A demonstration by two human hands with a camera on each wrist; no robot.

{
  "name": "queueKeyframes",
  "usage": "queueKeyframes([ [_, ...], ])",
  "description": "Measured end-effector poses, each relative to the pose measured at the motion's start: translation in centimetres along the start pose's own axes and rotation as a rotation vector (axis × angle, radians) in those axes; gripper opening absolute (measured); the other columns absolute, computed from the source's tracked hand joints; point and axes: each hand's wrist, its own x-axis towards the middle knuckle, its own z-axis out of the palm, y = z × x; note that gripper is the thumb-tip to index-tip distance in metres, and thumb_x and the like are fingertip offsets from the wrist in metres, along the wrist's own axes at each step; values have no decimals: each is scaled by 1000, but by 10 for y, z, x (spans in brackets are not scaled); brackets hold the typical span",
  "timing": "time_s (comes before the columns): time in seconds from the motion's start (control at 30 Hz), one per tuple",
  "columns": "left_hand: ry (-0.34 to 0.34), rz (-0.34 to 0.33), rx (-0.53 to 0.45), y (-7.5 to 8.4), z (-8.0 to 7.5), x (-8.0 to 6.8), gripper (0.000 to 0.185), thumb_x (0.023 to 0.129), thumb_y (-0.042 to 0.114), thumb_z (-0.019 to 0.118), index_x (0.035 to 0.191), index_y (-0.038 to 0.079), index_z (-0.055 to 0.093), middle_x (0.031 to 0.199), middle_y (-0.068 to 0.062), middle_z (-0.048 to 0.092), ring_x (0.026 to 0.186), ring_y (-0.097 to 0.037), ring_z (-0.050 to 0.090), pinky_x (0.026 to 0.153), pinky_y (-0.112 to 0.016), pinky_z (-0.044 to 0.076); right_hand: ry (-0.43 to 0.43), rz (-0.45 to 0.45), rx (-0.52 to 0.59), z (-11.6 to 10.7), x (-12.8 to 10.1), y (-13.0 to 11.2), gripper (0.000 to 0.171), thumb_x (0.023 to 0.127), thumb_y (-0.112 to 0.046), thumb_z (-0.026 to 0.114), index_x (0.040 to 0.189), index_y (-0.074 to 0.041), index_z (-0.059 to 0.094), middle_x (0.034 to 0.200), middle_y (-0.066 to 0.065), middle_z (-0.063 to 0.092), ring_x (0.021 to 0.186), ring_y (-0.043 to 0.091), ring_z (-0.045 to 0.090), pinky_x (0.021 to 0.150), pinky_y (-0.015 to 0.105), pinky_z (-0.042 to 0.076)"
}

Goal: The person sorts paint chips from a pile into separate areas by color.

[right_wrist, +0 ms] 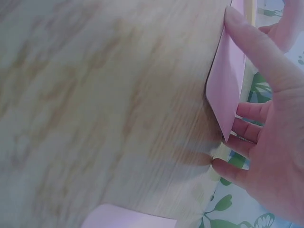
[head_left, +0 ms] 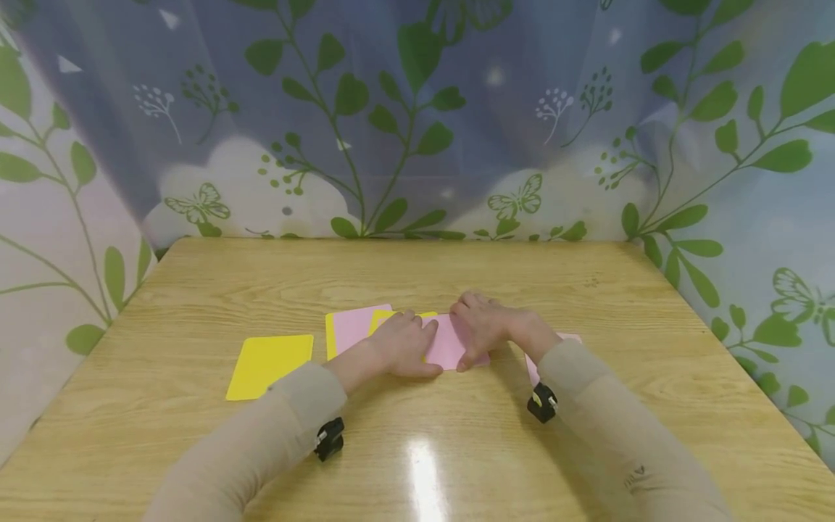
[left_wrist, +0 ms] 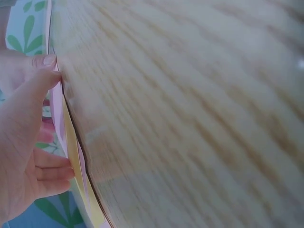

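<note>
A pink square card (head_left: 445, 342) lies between the two hands near the middle of the table. My left hand (head_left: 404, 346) rests over its left part, thumb at the near edge, fingers extended across the cards. Under that hand shows a yellow card (head_left: 380, 317). From the right, my right hand (head_left: 481, 322) holds the pink card, thumb at the near edge and fingertips at the far edge. In the right wrist view the card's corner (right_wrist: 223, 126) is tilted up slightly from the wood. Left of the left hand, another pink card (head_left: 349, 332) overlaps a yellow one.
A separate yellow card (head_left: 270, 368) lies further left on the wooden table (head_left: 417, 272). Beneath the right forearm another pink card (head_left: 532, 370) is partly hidden. Leaf-patterned curtains (head_left: 417, 181) stand behind the table and on both sides.
</note>
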Motion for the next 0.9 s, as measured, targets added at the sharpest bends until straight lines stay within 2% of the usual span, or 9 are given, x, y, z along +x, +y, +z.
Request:
queueKeyframes([
  [0.27, 19, 11, -2, 0, 1, 1, 73, 83, 61, 49, 126, 3, 49, 99, -12, 62, 88, -25, 53, 81, -37, 44, -29, 3, 5, 0, -2, -4, 107, 60, -62, 75, 141, -6, 33, 123, 8, 37, 108, 22, 38, 95, 42, 37],
  [0.7, 23, 19, -12, -3, 3, 1, 80, 83, 62, 47, 132, -2, 45, 109, -16, 60, 101, -28, 53, 92, -41, 40, 0, -57, -26, -2, -8, -9, 96, 67, -53, 75, 139, -4, 34, 131, 12, 37, 119, 27, 38, 99, 43, 36],
  [0.9, 26, -17, -28, -4, 3, 0, 88, 79, 69, 45, 133, -1, 44, 119, -16, 56, 111, -29, 49, 97, -42, 37, 39, -77, -46, -1, -10, -9, 93, 67, -53, 73, 136, -3, 38, 130, 13, 40, 119, 27, 39, 99, 43, 35],
])
